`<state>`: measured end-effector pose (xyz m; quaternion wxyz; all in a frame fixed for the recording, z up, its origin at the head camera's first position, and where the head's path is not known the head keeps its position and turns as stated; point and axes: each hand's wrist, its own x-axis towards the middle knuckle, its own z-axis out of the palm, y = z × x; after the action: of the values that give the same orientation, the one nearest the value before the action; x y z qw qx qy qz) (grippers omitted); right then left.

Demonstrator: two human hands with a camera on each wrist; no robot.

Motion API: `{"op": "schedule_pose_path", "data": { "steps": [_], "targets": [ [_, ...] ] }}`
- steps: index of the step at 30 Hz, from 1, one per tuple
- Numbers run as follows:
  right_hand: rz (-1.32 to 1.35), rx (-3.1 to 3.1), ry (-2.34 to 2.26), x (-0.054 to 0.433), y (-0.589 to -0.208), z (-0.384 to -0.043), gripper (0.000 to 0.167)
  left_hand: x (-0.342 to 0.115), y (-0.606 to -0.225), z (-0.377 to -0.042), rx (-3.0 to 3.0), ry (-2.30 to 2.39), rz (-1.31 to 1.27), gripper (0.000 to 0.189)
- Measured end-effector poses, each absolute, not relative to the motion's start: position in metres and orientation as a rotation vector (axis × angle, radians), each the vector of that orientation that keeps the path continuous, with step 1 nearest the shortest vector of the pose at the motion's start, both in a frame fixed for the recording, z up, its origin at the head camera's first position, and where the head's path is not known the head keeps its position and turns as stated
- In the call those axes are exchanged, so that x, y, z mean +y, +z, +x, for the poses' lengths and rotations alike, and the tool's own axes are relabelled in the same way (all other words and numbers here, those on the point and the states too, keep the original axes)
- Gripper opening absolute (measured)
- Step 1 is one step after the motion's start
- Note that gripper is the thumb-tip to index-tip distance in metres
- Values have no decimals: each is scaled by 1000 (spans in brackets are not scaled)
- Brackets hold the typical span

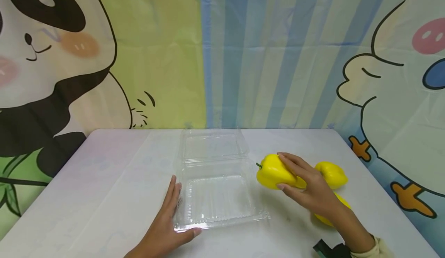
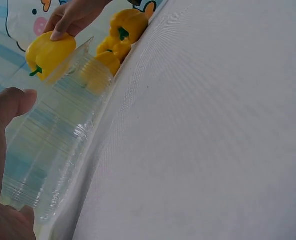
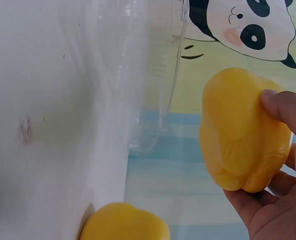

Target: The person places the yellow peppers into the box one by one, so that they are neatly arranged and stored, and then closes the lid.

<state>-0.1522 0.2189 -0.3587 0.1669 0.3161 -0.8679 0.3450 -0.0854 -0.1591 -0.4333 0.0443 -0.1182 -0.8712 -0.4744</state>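
In the head view, the right forearm [image 1: 356,229] hides the middle of the yellow pepper [image 1: 324,220] beneath it.

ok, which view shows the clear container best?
Head: the clear container shows nearly whole, lid folded back. Left wrist gives a side-on look; right wrist, only a blurred piece, cut off at the top.

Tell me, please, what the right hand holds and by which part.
The right hand holds a yellow pepper by its sides, away from the stem.
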Motion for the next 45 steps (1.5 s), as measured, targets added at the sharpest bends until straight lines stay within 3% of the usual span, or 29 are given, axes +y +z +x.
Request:
{"op": "schedule_pose_path", "data": {
  "steps": [45],
  "targets": [
    [1246,-2368,1251,146,-366,-147,68,-158,-431,-85,-2679,-1451,-334,123]
  ]
}}
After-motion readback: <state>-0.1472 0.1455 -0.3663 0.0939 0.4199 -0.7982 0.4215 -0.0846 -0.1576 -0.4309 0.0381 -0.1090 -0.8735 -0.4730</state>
